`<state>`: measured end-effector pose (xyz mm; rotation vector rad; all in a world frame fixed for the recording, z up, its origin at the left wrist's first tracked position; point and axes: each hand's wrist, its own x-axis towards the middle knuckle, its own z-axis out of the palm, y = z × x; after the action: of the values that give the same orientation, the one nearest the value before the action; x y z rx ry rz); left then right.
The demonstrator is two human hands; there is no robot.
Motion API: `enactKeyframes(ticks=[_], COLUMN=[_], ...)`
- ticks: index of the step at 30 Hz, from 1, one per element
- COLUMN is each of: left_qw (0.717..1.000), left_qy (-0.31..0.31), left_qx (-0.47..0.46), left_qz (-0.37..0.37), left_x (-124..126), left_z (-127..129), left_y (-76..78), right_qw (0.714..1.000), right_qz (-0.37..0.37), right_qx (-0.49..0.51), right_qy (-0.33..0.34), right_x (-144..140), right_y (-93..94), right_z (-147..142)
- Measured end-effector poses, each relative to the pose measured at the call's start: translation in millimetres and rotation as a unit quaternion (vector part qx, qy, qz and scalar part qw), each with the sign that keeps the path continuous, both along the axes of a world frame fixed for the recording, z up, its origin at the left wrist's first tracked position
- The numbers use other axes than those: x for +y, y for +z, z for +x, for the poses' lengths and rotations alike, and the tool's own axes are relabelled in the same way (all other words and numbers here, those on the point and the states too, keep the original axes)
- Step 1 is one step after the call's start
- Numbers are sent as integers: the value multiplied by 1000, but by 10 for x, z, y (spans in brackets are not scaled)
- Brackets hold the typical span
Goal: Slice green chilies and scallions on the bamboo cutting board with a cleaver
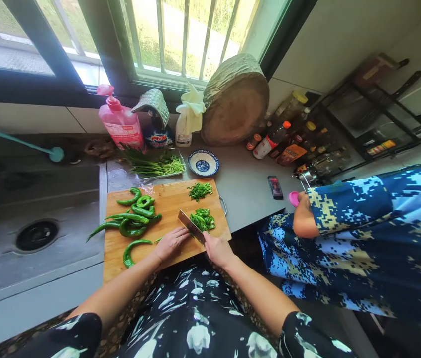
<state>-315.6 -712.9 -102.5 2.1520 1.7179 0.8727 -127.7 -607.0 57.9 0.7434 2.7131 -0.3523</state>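
Head view
Right hand (217,249): at the near right edge of the cutting board (165,221), fingers wrapped shut round the handle of a knife (191,226); the blade slants up and to the left over the wood
Left hand (171,243): flat on the board just left of the blade, fingers curled down; a bit of green shows at its near-left side — whether it pins a pepper there, I cannot tell
Chopped pepper (203,220): a small heap right beside the blade, on its right; a second, finer heap of chopped greens (199,190) lies farther back on the board
Whole peppers (133,219): long green ones piled on the left half of the board; one curls alone near the near-left corner, one hangs over the left edge
Sink (37,233): left of the board, drain in view
Far side: a tray of green stalks (156,165); a blue-patterned bowl (203,162) to its right; a pink pump bottle (120,119) and a round wooden block (236,102) against the window wall
Another person: stands on the right in a blue patterned top — one hand (302,219) near the counter edge, with something pink at its fingers
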Motion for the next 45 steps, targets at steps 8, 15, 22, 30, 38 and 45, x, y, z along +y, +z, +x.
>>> enactKeyframes(ticks=[8,15,22,30,38,45], left_qw=[1000,1000,1000,1000,999,999], left_qy=[-14,-28,-2,18,13,26], left_qx=[-18,-5,13,6,31,45], left_qz=[2,-6,-8,-10,15,8], left_x=[20,122,83,64,27,16], left_z=[-45,-87,-125,-80,-91,-85], left_y=[80,231,209,83,-10,2], right_qw=[999,999,999,999,998,999], right_qz=[17,24,21,19,35,17], right_qx=[14,16,12,-2,9,-1], right_qy=[-31,-45,-42,-41,-52,-39], right_x=[-49,31,-32,-158,-33,-56], right_y=[-313,-287,-121,-185,-318,-115], right_z=[-232,-190,-142,-86,-283,-249])
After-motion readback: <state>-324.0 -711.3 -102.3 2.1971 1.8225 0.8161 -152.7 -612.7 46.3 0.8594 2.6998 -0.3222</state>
